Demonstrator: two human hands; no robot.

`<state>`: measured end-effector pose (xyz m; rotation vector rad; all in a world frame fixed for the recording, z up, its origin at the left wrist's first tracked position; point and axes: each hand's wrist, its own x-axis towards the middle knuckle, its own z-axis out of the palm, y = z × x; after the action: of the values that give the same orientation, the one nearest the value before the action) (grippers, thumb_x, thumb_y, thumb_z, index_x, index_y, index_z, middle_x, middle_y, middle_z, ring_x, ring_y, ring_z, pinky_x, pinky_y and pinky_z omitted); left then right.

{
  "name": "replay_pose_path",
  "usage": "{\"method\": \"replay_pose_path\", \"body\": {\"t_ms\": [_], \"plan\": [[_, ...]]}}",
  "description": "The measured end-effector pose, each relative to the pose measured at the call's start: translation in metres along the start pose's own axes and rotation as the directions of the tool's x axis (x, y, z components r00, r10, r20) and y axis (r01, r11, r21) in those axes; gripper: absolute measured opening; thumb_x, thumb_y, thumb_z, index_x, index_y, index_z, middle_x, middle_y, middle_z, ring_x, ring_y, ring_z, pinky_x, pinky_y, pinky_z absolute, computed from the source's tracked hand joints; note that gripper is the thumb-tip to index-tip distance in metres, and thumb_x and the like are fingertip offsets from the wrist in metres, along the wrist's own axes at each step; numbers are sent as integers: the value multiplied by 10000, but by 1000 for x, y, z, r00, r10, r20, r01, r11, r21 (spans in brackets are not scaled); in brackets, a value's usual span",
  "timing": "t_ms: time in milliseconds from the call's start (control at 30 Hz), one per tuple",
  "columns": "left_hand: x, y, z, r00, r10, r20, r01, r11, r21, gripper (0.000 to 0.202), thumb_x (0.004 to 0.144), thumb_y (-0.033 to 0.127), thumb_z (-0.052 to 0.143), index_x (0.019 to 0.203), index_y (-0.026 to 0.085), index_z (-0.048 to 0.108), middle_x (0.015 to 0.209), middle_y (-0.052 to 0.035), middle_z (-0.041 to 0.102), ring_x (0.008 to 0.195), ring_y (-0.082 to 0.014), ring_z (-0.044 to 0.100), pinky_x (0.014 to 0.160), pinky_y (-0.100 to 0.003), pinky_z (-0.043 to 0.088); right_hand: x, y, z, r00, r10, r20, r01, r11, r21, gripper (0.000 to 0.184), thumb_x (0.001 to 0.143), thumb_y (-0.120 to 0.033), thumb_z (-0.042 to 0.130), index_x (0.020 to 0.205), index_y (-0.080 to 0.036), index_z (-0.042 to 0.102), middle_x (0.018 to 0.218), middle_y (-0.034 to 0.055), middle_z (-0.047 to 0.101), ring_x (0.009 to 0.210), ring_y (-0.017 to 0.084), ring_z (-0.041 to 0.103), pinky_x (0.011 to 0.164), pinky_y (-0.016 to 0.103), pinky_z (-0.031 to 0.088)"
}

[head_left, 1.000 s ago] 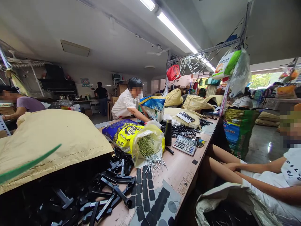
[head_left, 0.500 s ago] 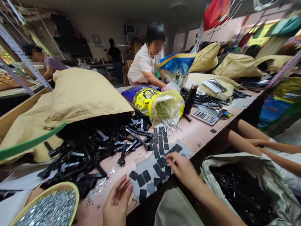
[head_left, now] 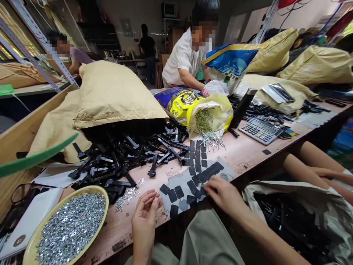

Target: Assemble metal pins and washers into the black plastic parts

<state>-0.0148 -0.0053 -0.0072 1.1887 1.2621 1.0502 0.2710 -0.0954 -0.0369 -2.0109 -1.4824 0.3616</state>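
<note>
My left hand [head_left: 143, 217] rests at the near edge of the wooden workbench [head_left: 242, 156], fingers loosely curled with the tips close together beside a grey backing sheet [head_left: 190, 186] of black adhesive pads. My right hand [head_left: 224, 195] lies on that sheet's right part, fingertips pinching at a black pad [head_left: 203, 190]. Behind the sheet lies a pile of black plastic parts [head_left: 124, 154] spilling from a tan sack [head_left: 110, 94]. A few loose washers [head_left: 128, 193] lie just left of my left hand.
A yellow bowl of silver washers [head_left: 67, 228] stands at the near left. A yellow bag of long nails [head_left: 208, 117], a black bottle [head_left: 242, 107] and a calculator [head_left: 260, 130] are further back. A person in white [head_left: 184, 59] works opposite. Another person's legs [head_left: 306, 163] and an open sack [head_left: 292, 221] are on the right.
The view has tipped down from the room to the bench. Both my hands came into view at the pad sheet, and the bowl of washers now shows fully.
</note>
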Motion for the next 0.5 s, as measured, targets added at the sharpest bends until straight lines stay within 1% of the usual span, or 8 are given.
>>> {"method": "replay_pose_path", "body": {"t_ms": [33, 67, 133, 167, 233, 300, 433, 500], "plan": [[0, 1, 0, 1000, -6, -1, 6, 1000, 1, 431, 760, 484, 781, 1034, 167, 679, 1209, -110, 649, 1051, -223, 670, 926, -321, 593, 0, 0, 0, 999, -41, 33, 40, 998, 45, 265, 984, -344, 477, 855, -245, 687, 894, 34, 656, 813, 189, 638, 713, 283, 474], [-1, 2, 1, 1000, -13, -2, 13, 1000, -1, 434, 763, 486, 777, 1041, 168, 678, 1213, -112, 647, 1051, -227, 672, 933, -329, 591, 0, 1, -1, 1000, -27, 7, 27, 998, 53, 262, 983, -353, 479, 872, -244, 690, 901, 38, 658, 826, 194, 638, 723, 289, 475], [-1, 3, 1, 1000, -15, -10, 14, 1000, -8, 435, 765, 487, 775, 1044, 168, 679, 1224, -115, 642, 1056, -233, 672, 936, -337, 590, 1, 3, -1, 986, 92, -137, -93, 996, -1, 270, 970, -364, 484, 865, -221, 688, 894, 59, 661, 814, 219, 634, 714, 318, 469], [-1, 3, 2, 1000, -10, -16, 9, 1000, -8, 431, 764, 485, 776, 1040, 167, 682, 1228, -116, 639, 1062, -236, 670, 932, -336, 592, 1, 4, 0, 980, 121, -161, -123, 992, -5, 278, 964, -368, 487, 845, -212, 685, 881, 65, 660, 794, 224, 631, 705, 326, 466], [-1, 2, 2, 1000, 1, -25, -1, 1000, 1, 419, 765, 480, 775, 1025, 164, 689, 1222, -117, 640, 1080, -243, 663, 932, -333, 590, 0, 4, 0, 996, 82, -45, -77, 992, 98, 285, 954, -383, 503, 818, -214, 688, 861, 57, 662, 776, 215, 632, 708, 324, 472], [0, 2, 2, 1000, -3, -25, 3, 1000, -6, 417, 768, 472, 775, 1028, 160, 685, 1218, -122, 643, 1091, -251, 663, 948, -349, 584, -2, 1, 0, 998, 32, 53, -46, 957, 285, 281, 944, -413, 531, 821, -225, 699, 855, 41, 673, 795, 199, 642, 740, 307, 486], [-1, 5, 3, 999, -41, -12, 40, 998, -56, 457, 755, 468, 787, 1063, 155, 661, 1231, -132, 642, 1053, -251, 682, 956, -382, 581, -6, -2, -12, 969, 247, 2, -222, 868, 445, 339, 895, -525, 582, 899, -220, 729, 875, 49, 714, 836, 222, 665, 748, 315, 504], [-3, 8, 2, 998, -64, -15, 62, 996, -71, 468, 749, 468, 790, 1076, 160, 656, 1218, -127, 649, 1044, -244, 682, 953, -377, 580, -12, 10, -25, 954, 300, 27, -280, 852, 442, 400, 868, -582, 583, 934, -222, 743, 905, 59, 730, 822, 238, 676, 725, 331, 514]]}}
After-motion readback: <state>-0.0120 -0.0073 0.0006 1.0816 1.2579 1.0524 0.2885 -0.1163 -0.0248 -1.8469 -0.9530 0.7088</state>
